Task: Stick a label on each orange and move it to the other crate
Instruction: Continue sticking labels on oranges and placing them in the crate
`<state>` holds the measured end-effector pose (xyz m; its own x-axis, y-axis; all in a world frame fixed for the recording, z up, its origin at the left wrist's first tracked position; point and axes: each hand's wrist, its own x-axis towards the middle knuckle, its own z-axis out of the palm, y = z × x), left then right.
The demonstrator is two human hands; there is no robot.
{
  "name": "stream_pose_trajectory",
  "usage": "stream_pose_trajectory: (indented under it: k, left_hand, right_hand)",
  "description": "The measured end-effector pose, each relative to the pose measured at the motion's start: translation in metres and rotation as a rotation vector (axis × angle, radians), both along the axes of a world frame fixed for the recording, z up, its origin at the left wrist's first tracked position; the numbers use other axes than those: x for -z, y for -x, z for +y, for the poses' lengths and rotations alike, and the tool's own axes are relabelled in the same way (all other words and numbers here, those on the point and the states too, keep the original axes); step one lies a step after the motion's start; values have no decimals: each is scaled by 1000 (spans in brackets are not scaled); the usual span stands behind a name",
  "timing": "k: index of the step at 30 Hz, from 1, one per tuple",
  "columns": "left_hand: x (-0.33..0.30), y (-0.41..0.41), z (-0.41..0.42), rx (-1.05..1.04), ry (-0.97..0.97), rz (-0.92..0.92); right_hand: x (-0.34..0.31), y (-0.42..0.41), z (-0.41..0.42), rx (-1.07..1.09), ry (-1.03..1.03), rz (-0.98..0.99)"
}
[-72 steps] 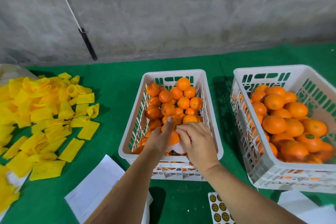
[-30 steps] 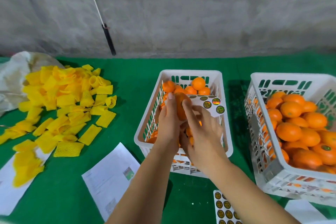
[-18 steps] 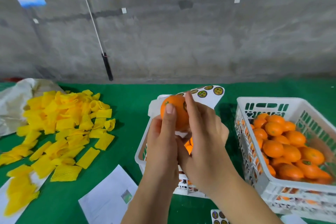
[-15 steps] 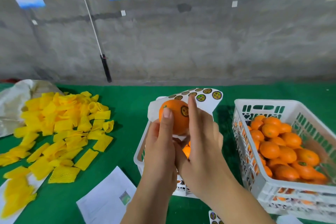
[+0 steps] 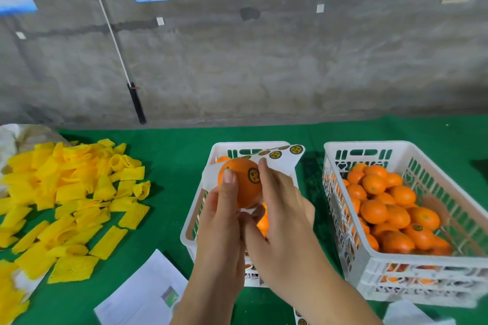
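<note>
My left hand (image 5: 219, 221) grips an orange (image 5: 237, 187) raised above the middle white crate (image 5: 190, 229), thumb on its front. A round dark-and-gold label (image 5: 254, 175) sits on the orange's right side. A white label sheet (image 5: 286, 162) with a row of stickers stands up behind the orange, against my left fingers. My right hand (image 5: 284, 211) rests on the orange's right side, index finger straight beside the label and thumb under the fruit. More oranges lie in the middle crate, mostly hidden by my hands. The right white crate (image 5: 369, 145) holds several oranges (image 5: 383, 208), some labelled.
A pile of yellow foam nets (image 5: 66, 192) covers the green table (image 5: 169, 166) at left. Printed paper (image 5: 148, 295) lies near the front edge, and another sticker sheet (image 5: 301, 320) shows at the bottom. A rod (image 5: 136, 101) leans on the concrete wall.
My hands lifted the orange out of the middle crate. The label now shows on its side, and my right index finger has slid off to the label's right.
</note>
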<state>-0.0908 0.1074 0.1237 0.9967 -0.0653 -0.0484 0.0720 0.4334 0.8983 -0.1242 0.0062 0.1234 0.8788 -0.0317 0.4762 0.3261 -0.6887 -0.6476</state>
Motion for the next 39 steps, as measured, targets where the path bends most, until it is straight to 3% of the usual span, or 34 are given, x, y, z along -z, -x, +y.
stream_pose_trajectory:
  k: [6,15,20,23,27,29,31,34,37,39]
  left_hand:
    - [11,-15,-6,41,-73,-12]
    - [51,-58,-11,61,-153,20]
    - [105,-94,-19,-94,-168,292]
    - [137,-106,-20,-85,-242,331]
    - [162,-122,-17,-117,-350,265]
    - [168,-132,-14,-126,-554,112]
    - [174,-141,-9,-92,-855,-88]
    - [184,-150,-4,-77,-1015,-157]
    - [191,-152,-8,-55,-1054,-154]
    - [192,-149,-9,-31,-1007,-143]
  right_hand:
    - [10,-14,-10,45,-34,40]
    - [48,-65,-51,82,-500,61]
    - [89,-96,-131,340,-894,269]
    - [114,-115,-201,523,-1118,397]
    - [125,-134,-264,746,-1351,252]
    - [130,-141,-275,908,-1251,210]
    - [135,-144,-257,982,-978,191]
    - [152,-141,-184,670,-666,189]
    - [184,-131,-113,280,-319,396]
    - [198,-127,-97,307,43,398]
